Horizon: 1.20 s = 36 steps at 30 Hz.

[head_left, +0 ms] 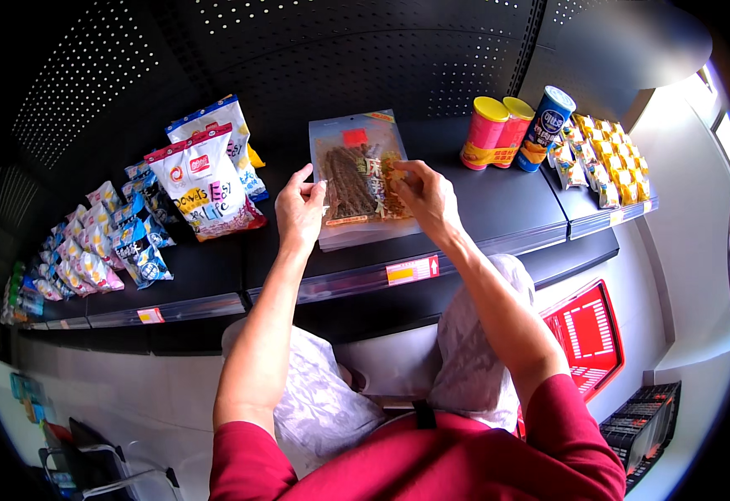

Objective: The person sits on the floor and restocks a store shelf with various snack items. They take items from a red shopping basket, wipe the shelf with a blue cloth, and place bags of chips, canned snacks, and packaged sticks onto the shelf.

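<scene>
Flat clear plastic pouches of dark brown snack strips (352,181) lie stacked on the black metal shelf (502,213) in front of me. My left hand (300,206) is at the stack's left edge, thumb and forefinger apart; whether it touches the pouch is hard to tell. My right hand (426,195) is over the right part of the top pouch, its fingers bent close together on or just above the plastic; a grip cannot be made out. The top pouch has a red square patch and printed writing.
Large white snack bags (205,181) stand left, beside rows of small snack packets (92,238). Right are pink canisters with yellow lids (487,131), a blue canister (543,128) and small yellow packets (615,156). A perforated back panel (365,69) rises behind. A red basket (590,332) is on the floor.
</scene>
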### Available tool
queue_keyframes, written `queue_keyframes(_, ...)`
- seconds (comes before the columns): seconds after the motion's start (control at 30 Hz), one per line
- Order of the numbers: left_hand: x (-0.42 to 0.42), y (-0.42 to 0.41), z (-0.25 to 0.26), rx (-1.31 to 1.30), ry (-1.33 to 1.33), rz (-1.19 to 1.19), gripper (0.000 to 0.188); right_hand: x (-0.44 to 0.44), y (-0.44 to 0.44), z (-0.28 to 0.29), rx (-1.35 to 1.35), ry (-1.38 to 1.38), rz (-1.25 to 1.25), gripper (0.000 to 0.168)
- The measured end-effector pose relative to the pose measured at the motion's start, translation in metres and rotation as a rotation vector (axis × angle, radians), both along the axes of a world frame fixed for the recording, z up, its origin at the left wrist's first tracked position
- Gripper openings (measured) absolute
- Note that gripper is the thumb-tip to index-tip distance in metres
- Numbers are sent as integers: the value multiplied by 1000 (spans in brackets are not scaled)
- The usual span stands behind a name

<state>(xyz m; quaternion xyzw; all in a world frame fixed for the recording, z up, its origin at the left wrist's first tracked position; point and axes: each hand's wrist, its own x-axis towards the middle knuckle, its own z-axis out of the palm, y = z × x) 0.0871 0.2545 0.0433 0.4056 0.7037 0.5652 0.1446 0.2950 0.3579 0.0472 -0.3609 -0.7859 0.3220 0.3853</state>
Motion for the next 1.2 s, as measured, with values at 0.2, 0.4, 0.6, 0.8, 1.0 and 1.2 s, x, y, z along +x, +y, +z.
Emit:
queue_keyframes(0.2, 5, -2, 4, -34, 33, 19, 41, 1, 4, 1, 5, 15, 9, 28)
queue_keyframes(0.4, 2, -2, -1, -29, 84, 1, 44, 2, 6, -2, -6, 21, 4, 29)
queue_keyframes(0.6, 0, -4, -4, -20, 151, 54, 43, 6, 2, 0, 39, -1, -25, 29)
queue_keyframes(0.8, 7, -11, 4, -52, 225, 117, 44, 15, 5, -6, 104, 133, -81, 26)
queue_keyframes(1.0, 20, -27, 17, 256, 302, 165, 39, 62, -32, 21, 155, 340, -173, 25)
queue_keyframes(1.2, 65, -65, 44, 493, 513, -7, 26, 210, -95, -33, 288, 209, -552, 24)
